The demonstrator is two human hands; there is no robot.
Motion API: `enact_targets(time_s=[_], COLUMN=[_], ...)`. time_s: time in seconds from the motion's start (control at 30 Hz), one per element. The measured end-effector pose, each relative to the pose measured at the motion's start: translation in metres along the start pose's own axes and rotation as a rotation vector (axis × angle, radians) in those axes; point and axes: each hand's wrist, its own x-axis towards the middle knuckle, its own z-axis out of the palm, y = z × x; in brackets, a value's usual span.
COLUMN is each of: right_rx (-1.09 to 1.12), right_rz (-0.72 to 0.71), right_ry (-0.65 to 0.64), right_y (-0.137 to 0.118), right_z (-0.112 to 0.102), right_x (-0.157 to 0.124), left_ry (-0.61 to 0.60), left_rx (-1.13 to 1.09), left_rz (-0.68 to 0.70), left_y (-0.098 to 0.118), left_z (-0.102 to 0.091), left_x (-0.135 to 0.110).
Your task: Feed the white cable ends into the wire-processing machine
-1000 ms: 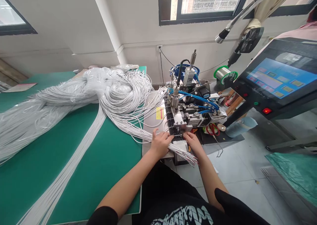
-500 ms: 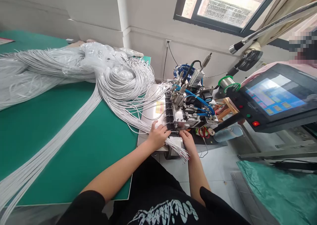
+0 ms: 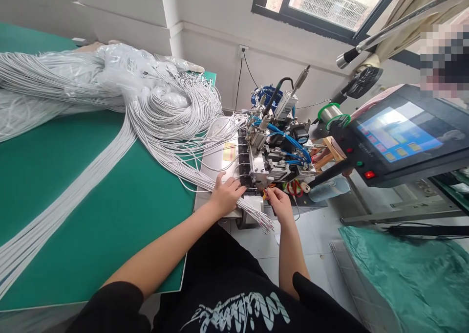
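My left hand [image 3: 226,196] lies over a bundle of thin white cables [image 3: 256,214], fingers curled, fingertips at the black slotted strip [image 3: 243,163] along the front of a machine [image 3: 259,157]. The loose cable ends, some with reddish tips, stick out below this hand. Across from it, beside the machine's near corner, my right hand [image 3: 281,205] has thumb and fingers pinched together. A small orange and dark item shows by its fingertips; what the pinch holds is too small to tell. Several single cables run into the strip from the left.
A large heap of white cables [image 3: 176,113] with clear plastic lies on the green table [image 3: 80,186]. A control screen [image 3: 399,132] and a wire spool [image 3: 331,115] stand to the right. A person's pink sleeve [image 3: 379,100] shows behind the screen. Green sheeting [image 3: 399,279] covers something at lower right.
My right hand has drawn slightly away from the machine's corner, and the orange item now shows by its fingertips. My left hand stays on the cables. The whole view has shifted a little.
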Motion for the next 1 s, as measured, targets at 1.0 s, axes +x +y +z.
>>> enact_targets(time_s=[1.0], right_rx=[0.03], right_rz=[-0.164], right_ry=[-0.129], right_y=[-0.009], right_z=[-0.002], right_x=[-0.006], left_ry=[0.12], left_rx=[0.038], left_rz=[0.004], left_y=[-0.001], left_z=[-0.007], left_x=[0.003])
